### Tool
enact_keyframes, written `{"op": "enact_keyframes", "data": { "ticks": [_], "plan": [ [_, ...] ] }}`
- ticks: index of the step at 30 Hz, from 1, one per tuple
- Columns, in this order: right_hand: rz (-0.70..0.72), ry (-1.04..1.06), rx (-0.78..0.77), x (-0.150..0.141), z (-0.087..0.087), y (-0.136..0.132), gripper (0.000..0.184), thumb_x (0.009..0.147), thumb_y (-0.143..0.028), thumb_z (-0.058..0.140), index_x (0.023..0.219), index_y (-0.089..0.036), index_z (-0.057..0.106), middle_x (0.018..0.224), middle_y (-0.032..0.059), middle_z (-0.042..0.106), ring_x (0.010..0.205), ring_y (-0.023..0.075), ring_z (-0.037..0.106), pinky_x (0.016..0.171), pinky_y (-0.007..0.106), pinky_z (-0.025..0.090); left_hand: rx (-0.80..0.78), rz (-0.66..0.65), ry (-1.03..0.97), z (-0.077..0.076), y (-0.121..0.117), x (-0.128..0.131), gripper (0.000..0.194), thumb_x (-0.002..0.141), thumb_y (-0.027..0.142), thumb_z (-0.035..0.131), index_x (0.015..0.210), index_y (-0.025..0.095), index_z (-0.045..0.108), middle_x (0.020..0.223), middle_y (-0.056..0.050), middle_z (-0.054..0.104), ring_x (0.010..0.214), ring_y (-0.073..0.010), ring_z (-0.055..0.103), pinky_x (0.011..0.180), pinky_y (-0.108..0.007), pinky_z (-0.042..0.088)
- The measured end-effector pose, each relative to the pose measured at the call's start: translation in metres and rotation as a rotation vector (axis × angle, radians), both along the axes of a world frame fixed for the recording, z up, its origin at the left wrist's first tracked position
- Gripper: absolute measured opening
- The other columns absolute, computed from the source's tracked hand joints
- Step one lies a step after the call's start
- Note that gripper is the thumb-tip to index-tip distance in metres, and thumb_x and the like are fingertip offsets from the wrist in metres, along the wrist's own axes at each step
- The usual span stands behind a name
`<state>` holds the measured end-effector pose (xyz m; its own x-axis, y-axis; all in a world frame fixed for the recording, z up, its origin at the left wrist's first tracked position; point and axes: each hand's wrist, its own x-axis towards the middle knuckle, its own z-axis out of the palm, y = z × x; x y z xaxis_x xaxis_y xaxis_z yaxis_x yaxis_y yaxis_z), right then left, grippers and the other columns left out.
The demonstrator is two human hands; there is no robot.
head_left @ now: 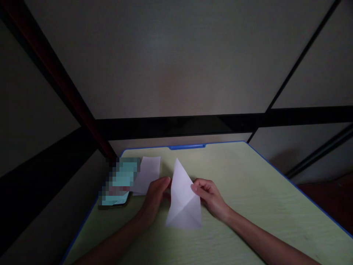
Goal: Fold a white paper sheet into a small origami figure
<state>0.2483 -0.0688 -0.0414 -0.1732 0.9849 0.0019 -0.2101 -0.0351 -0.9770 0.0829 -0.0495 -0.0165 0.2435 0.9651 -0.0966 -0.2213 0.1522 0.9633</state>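
Observation:
A folded sheet of white paper [184,198] is held up over the middle of the table, its pointed end away from me and a crease running across its lower part. My right hand [209,193] pinches its right edge, thumb on top and fingers behind. At the left edge, my left hand [157,193] is closed, with the thumb by the sheet and the fingers partly hidden behind it. Just beyond my left hand lies a small stack of white paper [147,173], flat on the table.
The light wood-look table [248,184] has a blue rim and a blue handle slot [187,147] at its far edge. A phone-like device [121,184], its screen pixelated, lies at the left edge beside the paper stack. Behind the table stand pale panels [176,66] with a dark band.

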Motion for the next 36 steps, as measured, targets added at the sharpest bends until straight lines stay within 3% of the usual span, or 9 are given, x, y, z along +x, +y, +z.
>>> {"op": "enact_keyframes", "data": {
  "ticks": [4,8,11,14,17,20,26,33,36],
  "plan": [
    [-0.063,-0.002,0.011,-0.001,0.001,-0.001,0.031,0.068,-0.037,0.054,0.051,-0.014,0.043,0.042,-0.0068,0.035,0.037,0.0035,0.025,0.037,0.018,0.017,0.037,-0.161,0.071,0.0,-0.008,0.004,0.012,0.058,0.024,0.059,0.06,0.012,0.056,0.051,0.003,0.051,0.049,-0.009,0.045,0.047,-0.019,0.032],
    [-0.192,-0.099,0.169,-0.002,0.005,-0.003,0.014,0.069,-0.028,0.055,0.072,-0.016,0.049,0.056,-0.0049,0.043,0.046,0.0056,0.035,0.043,0.017,0.028,0.007,-0.145,0.132,0.002,-0.011,0.006,0.011,0.058,0.022,0.057,0.063,0.012,0.057,0.053,0.002,0.054,0.049,-0.0094,0.045,0.046,-0.019,0.032],
    [-0.254,-0.299,0.33,-0.004,0.01,-0.008,0.028,0.069,-0.022,0.055,0.096,-0.02,0.047,0.078,-0.0001,0.049,0.059,0.0085,0.043,0.05,0.02,0.035,-0.002,-0.113,0.161,0.003,-0.013,0.008,0.013,0.06,0.022,0.056,0.067,0.012,0.058,0.057,0.001,0.057,0.052,-0.0109,0.049,0.048,-0.019,0.033],
    [-0.176,-0.459,0.394,-0.007,0.014,-0.012,0.034,0.066,-0.023,0.058,0.1,-0.02,0.051,0.09,0.0038,0.052,0.072,0.0128,0.047,0.059,0.023,0.038,0.04,-0.149,0.165,0.001,-0.015,0.009,0.018,0.061,0.021,0.056,0.076,0.012,0.059,0.064,-0.001,0.06,0.058,-0.0133,0.052,0.051,-0.02,0.036],
    [-0.103,-0.402,0.318,-0.01,0.013,-0.012,0.037,0.063,-0.025,0.061,0.099,-0.018,0.054,0.086,0.0032,0.056,0.072,0.0135,0.049,0.063,0.024,0.039,0.1,-0.227,0.162,-0.001,-0.016,0.009,0.019,0.063,0.019,0.055,0.08,0.012,0.059,0.069,-0.003,0.062,0.063,-0.0148,0.054,0.054,-0.021,0.038],
    [-0.067,-0.252,0.164,-0.01,0.007,-0.006,0.027,0.068,-0.029,0.055,0.089,-0.014,0.058,0.07,0.0011,0.057,0.058,0.0105,0.047,0.051,0.021,0.036,0.125,-0.258,0.182,-0.004,-0.016,0.01,0.014,0.063,0.017,0.054,0.075,0.012,0.059,0.07,-0.003,0.062,0.066,-0.0152,0.055,0.059,-0.022,0.039],
    [-0.227,-0.024,-0.01,-0.005,-0.002,0.005,0.029,0.066,-0.038,0.055,0.058,-0.01,0.055,0.047,-0.0026,0.05,0.041,0.0064,0.039,0.039,0.018,0.026,0.079,-0.235,0.246,-0.009,-0.012,0.011,0.003,0.059,0.012,0.054,0.057,0.013,0.052,0.052,0.003,0.053,0.049,-0.0096,0.049,0.045,-0.018,0.033],
    [-0.105,0.09,-0.027,-0.013,0.001,0.002,0.025,0.065,-0.033,0.058,0.062,-0.009,0.059,0.049,-0.0011,0.055,0.042,0.007,0.043,0.041,0.018,0.029,0.176,-0.067,0.237,-0.014,-0.007,0.011,0.017,0.062,0.015,0.055,0.079,0.013,0.054,0.069,-0.002,0.058,0.065,-0.0149,0.055,0.06,-0.023,0.041],
    [-0.063,0.21,-0.096,-0.014,0.003,0.003,0.024,0.063,-0.033,0.061,0.065,-0.009,0.061,0.051,0.0009,0.058,0.046,0.0097,0.048,0.046,0.021,0.035,0.248,-0.084,0.296,-0.014,-0.007,0.006,0.025,0.065,0.017,0.053,0.09,0.014,0.056,0.069,-0.002,0.057,0.065,-0.0151,0.053,0.058,-0.023,0.04]
  ]
}}
